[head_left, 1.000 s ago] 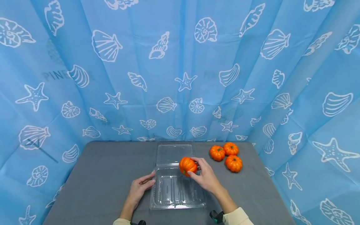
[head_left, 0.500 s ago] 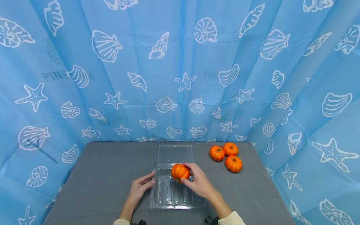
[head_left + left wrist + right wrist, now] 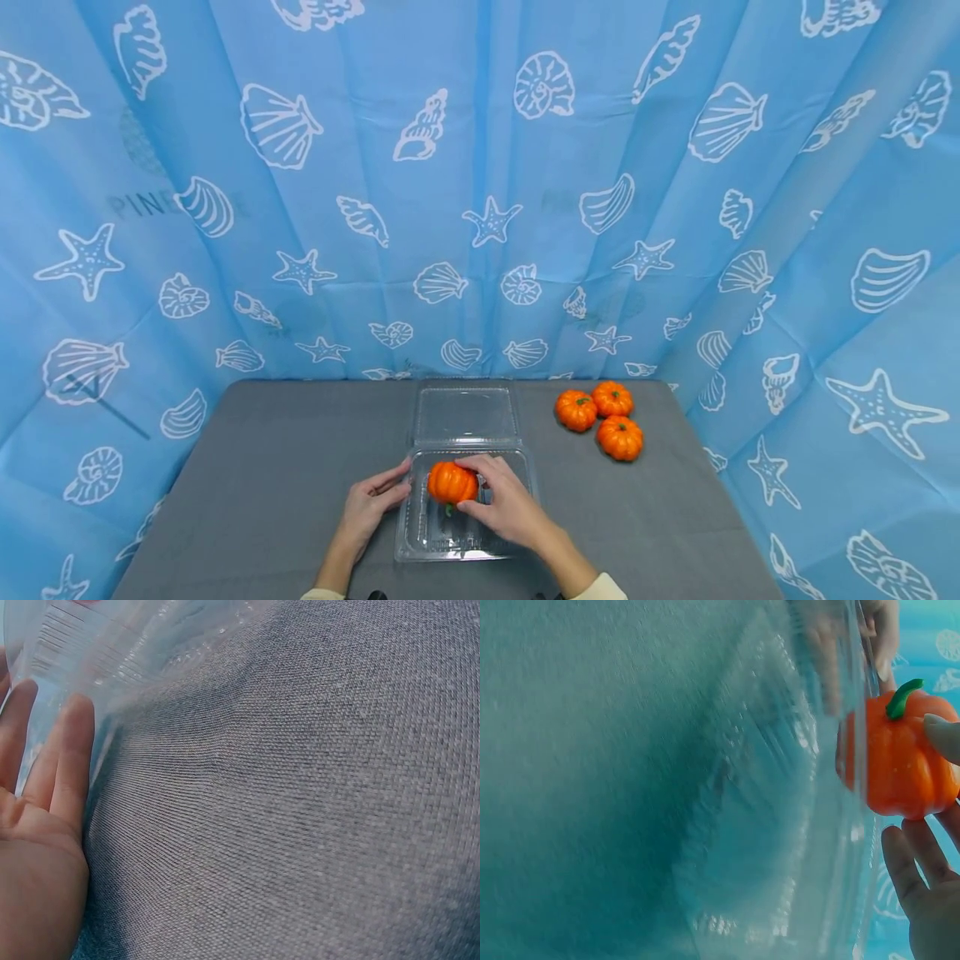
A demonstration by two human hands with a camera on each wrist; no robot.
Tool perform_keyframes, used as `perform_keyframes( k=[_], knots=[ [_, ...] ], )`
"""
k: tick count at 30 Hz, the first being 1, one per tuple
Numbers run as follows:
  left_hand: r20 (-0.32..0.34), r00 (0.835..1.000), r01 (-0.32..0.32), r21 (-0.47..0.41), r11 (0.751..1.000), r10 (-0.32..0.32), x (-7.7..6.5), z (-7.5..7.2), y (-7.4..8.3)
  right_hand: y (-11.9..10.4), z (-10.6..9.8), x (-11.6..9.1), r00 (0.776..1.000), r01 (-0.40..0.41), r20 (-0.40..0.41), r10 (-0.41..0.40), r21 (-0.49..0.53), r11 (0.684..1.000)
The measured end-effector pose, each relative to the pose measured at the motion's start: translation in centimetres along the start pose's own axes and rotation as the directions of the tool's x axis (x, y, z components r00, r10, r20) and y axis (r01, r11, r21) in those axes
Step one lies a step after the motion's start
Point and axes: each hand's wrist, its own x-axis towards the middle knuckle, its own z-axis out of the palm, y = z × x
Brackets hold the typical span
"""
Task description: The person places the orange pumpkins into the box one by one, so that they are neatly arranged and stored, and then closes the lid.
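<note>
A small orange pumpkin (image 3: 452, 482) with a green stem is in my right hand (image 3: 507, 503), gripped between thumb and fingers. It is over the left half of a clear plastic clamshell container (image 3: 480, 546), partly below the rim in the right wrist view. The stem of the pumpkin (image 3: 907, 761) points toward the near side. At the container's left edge rests my left hand (image 3: 367, 508), its fingertips at the rim. In the left wrist view the fingers (image 3: 73, 750) are mostly straight beside the clear plastic wall (image 3: 112, 645).
The container's lid (image 3: 467, 414) lies folded back behind the base. Three more small pumpkins (image 3: 620, 438) are grouped at the back right of the grey cloth-covered table (image 3: 300, 450). A blue curtain (image 3: 480, 167) with white shell prints hangs around the back and sides.
My right hand has carried the pumpkin left and nearer to me, down into the left half of the container. The left hand has stayed at the container's edge.
</note>
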Motion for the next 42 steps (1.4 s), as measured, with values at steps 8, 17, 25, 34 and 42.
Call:
perform_keyframes(
  k=[8, 17, 25, 34, 42],
  knots=[
    [-0.006, 1.000, 0.007, 0.006, 1.000, -0.007, 0.1, -0.1, -0.1, -0.7, 1.6, -0.5, 0.999, 0.024, 0.032, -0.024, -0.029, 0.999],
    [-0.001, 1.000, -0.010, 0.020, 1.000, 0.010, 0.0, 0.0, 0.1, -0.6, 3.2, -1.0, 0.997, 0.063, 0.049, -0.059, -0.076, 0.995],
    [-0.008, 1.000, -0.009, 0.014, 1.000, 0.009, -0.1, 0.0, 0.2, -1.0, 3.4, -1.0, 0.997, 0.052, 0.054, -0.049, -0.053, 0.997],
    [-0.005, 1.000, -0.005, 0.011, 1.000, 0.005, -0.1, 0.0, 0.2, -1.1, 3.5, -0.9, 0.997, 0.057, 0.042, -0.057, 0.008, 0.998],
    [-0.007, 1.000, 0.001, 0.005, 1.000, -0.001, -0.1, 0.1, 0.1, -1.0, 3.4, -0.8, 0.997, 0.023, 0.080, -0.024, 0.014, 1.000]
  ],
)
